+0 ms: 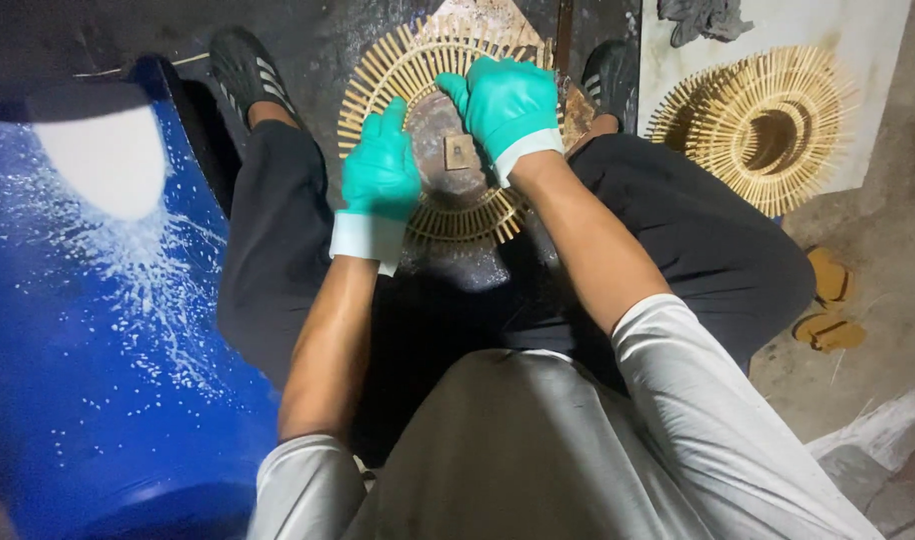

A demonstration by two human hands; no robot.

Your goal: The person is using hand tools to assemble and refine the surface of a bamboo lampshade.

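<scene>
- The big blue plastic drum (88,350), spattered with white powder, stands at the seated person's left; there is one of it.
- One white board (858,60) lies on the floor to the right, and on it rests one finished sunburst ring of pale bamboo sticks (763,125), well apart from the hands.
- Between the feet, the second sunburst ring of bamboo sticks (458,215) sits on a dark round base (448,160) with one small square wooden block (458,152) at its centre. That makes two rings in all.
- Both teal rubber gloves are on it: two hands, two black shoes.
- The left hand (378,170) lies on the ring's left edge, fingers curled loosely over the sticks, thumb up; whether it pinches one I cannot tell.
- The right hand (508,105) presses down, fingers spread, on the ring's upper right.
- To my eye, doing this well means steady, even pressure from both palms, so the sticks stay flat and evenly fanned around the block.
- Two yellow sandals (828,300) lie at far right.
</scene>
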